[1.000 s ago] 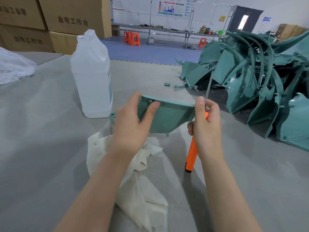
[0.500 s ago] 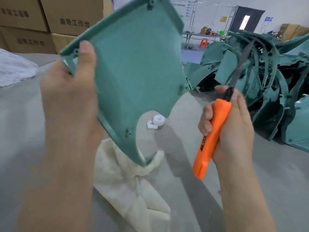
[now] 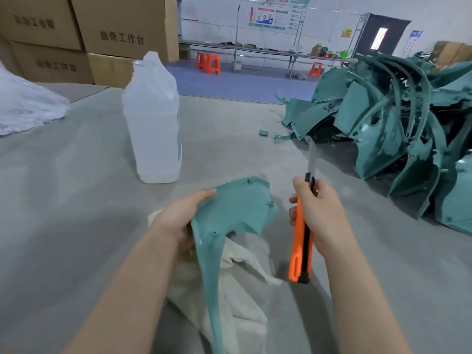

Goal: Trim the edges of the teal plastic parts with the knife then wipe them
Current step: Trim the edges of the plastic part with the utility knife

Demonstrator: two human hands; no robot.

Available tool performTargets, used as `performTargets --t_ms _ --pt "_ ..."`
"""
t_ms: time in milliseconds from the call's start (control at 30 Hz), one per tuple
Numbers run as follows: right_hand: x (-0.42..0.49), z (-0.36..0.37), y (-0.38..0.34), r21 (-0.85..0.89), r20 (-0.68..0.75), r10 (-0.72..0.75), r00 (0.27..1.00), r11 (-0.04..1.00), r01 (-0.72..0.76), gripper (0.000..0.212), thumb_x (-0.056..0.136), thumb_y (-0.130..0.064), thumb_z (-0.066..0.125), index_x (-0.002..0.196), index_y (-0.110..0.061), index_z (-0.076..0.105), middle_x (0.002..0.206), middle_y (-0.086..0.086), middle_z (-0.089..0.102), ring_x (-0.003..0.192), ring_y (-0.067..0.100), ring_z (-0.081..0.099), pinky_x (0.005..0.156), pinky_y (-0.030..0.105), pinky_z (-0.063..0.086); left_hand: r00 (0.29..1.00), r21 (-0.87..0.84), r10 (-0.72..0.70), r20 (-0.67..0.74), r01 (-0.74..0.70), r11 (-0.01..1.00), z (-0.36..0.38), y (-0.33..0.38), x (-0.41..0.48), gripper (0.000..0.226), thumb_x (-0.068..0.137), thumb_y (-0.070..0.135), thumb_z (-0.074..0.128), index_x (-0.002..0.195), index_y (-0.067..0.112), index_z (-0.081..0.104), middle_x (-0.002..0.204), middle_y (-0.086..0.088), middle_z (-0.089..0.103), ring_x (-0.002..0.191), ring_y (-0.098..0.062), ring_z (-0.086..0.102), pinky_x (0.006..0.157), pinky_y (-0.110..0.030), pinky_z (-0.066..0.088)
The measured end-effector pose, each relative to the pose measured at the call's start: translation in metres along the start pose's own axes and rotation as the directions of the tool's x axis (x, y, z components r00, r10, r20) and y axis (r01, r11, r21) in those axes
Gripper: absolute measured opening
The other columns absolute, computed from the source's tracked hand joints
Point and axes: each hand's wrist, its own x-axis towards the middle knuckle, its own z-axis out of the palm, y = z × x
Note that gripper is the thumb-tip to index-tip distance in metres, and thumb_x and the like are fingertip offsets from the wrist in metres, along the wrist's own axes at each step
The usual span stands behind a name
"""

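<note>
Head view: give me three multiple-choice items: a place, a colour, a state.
1. The cloth lies: A. under the teal part; B. in the right hand; C. over the knife.
2. Knife handle colour: A. blue; B. orange; C. white.
3. Knife blade: A. retracted; B. cutting the part; C. extended, clear of the part.
Answers: 1 A, it shows beneath the part the left hand holds. 2 B, orange against the right palm. 3 C, bare blade points up, apart from the part.

Far left, stacked cardboard: upper box is printed 曲奇工作台 in dark characters. Lower box seems to carry the same line, blurred. Top-left box: print too smeared to read. Far wall posters and yellow sign: illegible.
</note>
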Motion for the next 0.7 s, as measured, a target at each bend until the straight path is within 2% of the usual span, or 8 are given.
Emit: performTargets --t_ms 100,200,400,467,533,600,633,700 --pt "-0.005 0.004 0.001 -0.150 0.090 -0.093 0.992 0.983 0.106 0.006 0.096 -0.024 0.054 0.101 -0.022 0.051 0.083 0.006 0.056 0.051 0.010 0.054 0.050 0.026 0.052 0.999 -0.018 0.017 -0.035 -0.018 1.000 -0.002 0.004 -0.001 0.013 0.089 0.012 0.060 0.090 0.000 0.064 0.056 -0.011 0.067 0.039 -0.020 0.062 0.035 -0.022 0.046" --pt "-0.011 0.011 0.001 -0.143 0.192 -0.187 0.963 0.966 0.216 0.028 0.097 -0.022 0.054 0.093 -0.047 0.042 0.074 0.002 0.053 0.047 0.006 0.054 0.047 0.022 0.052 0.987 -0.045 0.149 -0.066 -0.152 0.987 0.000 0.008 -0.007 0.023 0.087 0.004 0.059 0.108 -0.004 0.064 0.070 -0.013 0.070 0.048 -0.019 0.065 0.041 -0.023 0.051" --pt "-0.012 0.007 -0.007 -0.047 -0.002 -0.340 0.940 0.939 0.340 0.035 0.096 -0.021 0.053 0.078 -0.051 0.050 0.080 0.015 0.057 0.047 0.011 0.051 0.048 0.028 0.049 0.871 -0.151 0.485 -0.078 -0.492 0.858 -0.001 0.058 -0.039 0.025 0.093 0.006 0.051 0.116 0.005 0.062 0.075 -0.002 0.074 0.063 -0.013 0.071 0.051 -0.023 0.055" --pt "-0.011 0.005 -0.007 0.032 -0.040 -0.328 0.944 0.944 0.329 0.030 0.094 -0.013 0.053 0.081 -0.039 0.051 0.073 0.007 0.056 0.049 0.010 0.050 0.052 0.028 0.049 0.773 -0.108 0.629 -0.083 -0.635 0.765 0.004 0.076 -0.053 0.024 0.094 0.008 0.052 0.115 0.008 0.062 0.085 0.000 0.075 0.074 -0.013 0.072 0.059 -0.024 0.056" --pt "-0.009 0.002 -0.007 0.043 -0.028 -0.296 0.955 0.954 0.297 0.017 0.092 -0.006 0.051 0.094 -0.022 0.054 0.078 -0.005 0.062 0.053 0.007 0.056 0.060 0.029 0.052 0.556 -0.076 0.830 -0.050 -0.831 0.552 0.010 0.089 -0.067 0.019 0.093 0.005 0.054 0.111 0.008 0.062 0.095 0.001 0.074 0.089 -0.016 0.071 0.074 -0.029 0.057" --pt "-0.008 0.000 -0.006 0.053 -0.008 -0.277 0.961 0.959 0.277 0.014 0.092 -0.005 0.052 0.102 -0.015 0.054 0.089 -0.008 0.067 0.058 0.006 0.061 0.067 0.032 0.055 0.322 -0.007 0.946 0.029 -0.946 0.323 0.019 0.094 -0.077 0.013 0.093 0.004 0.055 0.102 0.012 0.061 0.091 0.008 0.074 0.093 -0.015 0.070 0.080 -0.030 0.055" --pt "-0.009 0.000 -0.006 0.088 0.003 -0.279 0.960 0.957 0.278 0.016 0.094 -0.006 0.054 0.104 -0.018 0.053 0.091 -0.007 0.068 0.059 0.008 0.062 0.068 0.033 0.056 0.266 0.061 0.962 0.061 -0.963 0.263 0.023 0.093 -0.080 0.011 0.093 0.006 0.056 0.100 0.013 0.061 0.090 0.010 0.073 0.093 -0.014 0.069 0.081 -0.030 0.055" --pt "-0.012 0.001 -0.009 0.213 0.034 -0.288 0.957 0.938 0.275 0.024 0.096 -0.009 0.055 0.108 -0.029 0.047 0.094 -0.007 0.070 0.056 0.012 0.061 0.060 0.031 0.055 0.287 0.240 0.955 0.076 -0.935 0.262 0.032 0.084 -0.077 0.011 0.094 0.013 0.058 0.104 0.010 0.060 0.099 0.004 0.071 0.096 -0.015 0.068 0.086 -0.034 0.054"
